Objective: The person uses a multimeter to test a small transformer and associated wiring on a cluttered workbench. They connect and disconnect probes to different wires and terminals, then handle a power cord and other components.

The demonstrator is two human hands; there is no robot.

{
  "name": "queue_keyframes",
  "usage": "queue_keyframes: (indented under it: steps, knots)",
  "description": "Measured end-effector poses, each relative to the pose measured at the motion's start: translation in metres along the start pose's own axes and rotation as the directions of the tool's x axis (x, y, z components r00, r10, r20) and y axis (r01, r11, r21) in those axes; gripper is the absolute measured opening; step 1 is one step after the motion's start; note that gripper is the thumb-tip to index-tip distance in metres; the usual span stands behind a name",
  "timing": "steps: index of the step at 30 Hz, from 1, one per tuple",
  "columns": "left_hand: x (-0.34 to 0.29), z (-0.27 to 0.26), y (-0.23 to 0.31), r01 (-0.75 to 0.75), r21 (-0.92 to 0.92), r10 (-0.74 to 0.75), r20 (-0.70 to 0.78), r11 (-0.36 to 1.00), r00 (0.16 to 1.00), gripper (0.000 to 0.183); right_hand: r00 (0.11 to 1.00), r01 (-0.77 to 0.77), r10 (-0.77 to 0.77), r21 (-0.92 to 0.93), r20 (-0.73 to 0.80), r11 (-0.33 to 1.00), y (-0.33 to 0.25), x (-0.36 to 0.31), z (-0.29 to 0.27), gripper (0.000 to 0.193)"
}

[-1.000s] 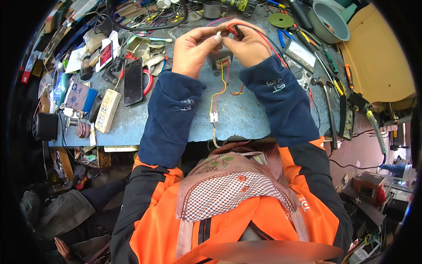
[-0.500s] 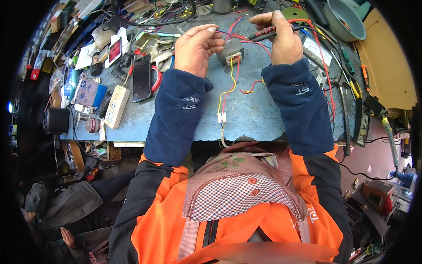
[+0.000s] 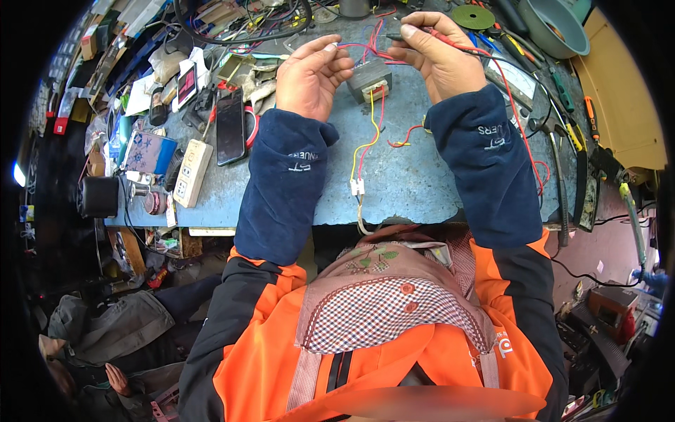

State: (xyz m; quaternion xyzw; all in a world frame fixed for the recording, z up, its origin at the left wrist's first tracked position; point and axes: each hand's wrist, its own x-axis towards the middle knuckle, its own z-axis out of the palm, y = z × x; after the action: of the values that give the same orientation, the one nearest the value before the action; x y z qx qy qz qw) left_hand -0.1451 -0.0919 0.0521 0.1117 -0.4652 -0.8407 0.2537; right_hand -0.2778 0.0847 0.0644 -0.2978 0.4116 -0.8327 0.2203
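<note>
While my left hand (image 3: 309,81) pinches a wire (image 3: 354,46) and my right hand (image 3: 443,65) a probe (image 3: 444,39), the transformer (image 3: 368,75) sits between them on the bench (image 3: 411,176), likely heavy and stiff, best held by its sides.

Appears to be a cluttered electrical repair workshop. Centres on a worn blue workbench (image 3: 401,186) bearing a grey transformer (image 3: 361,84) with coloured leads, a dial meter (image 3: 518,79), a hammer (image 3: 559,172), an orange-handled screwdriver (image 3: 591,116), a green disc (image 3: 472,17) and a multi-socket power strip (image 3: 192,174). Piled toward the back left with jumbled parts (image 3: 261,95). Crowded also at lower right, around a brown box (image 3: 613,311).
</note>
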Motion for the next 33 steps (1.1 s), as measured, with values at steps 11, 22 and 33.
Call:
queue_keyframes:
  steps: [11, 22, 33]
  knots:
    - [-0.001, -0.003, -0.010, 0.043, 0.017, -0.044, 0.092, 0.999, 0.995, 0.020, 0.998, -0.013, -0.015, -0.405, -0.066, 0.914, -0.019, -0.009, 0.008, 0.021]
    - [-0.005, 0.008, -0.013, 0.025, 0.130, -0.041, 0.128, 0.991, 0.991, 0.021, 0.993, -0.114, 0.118, -0.128, 0.028, 0.985, -0.014, -0.005, 0.003, 0.017]
    - [-0.007, 0.014, -0.015, -0.019, 0.169, -0.007, 0.148, 0.986, 0.989, 0.019, 0.992, 0.083, -0.107, -0.278, -0.073, 0.957, -0.007, -0.017, 0.025, 0.015]
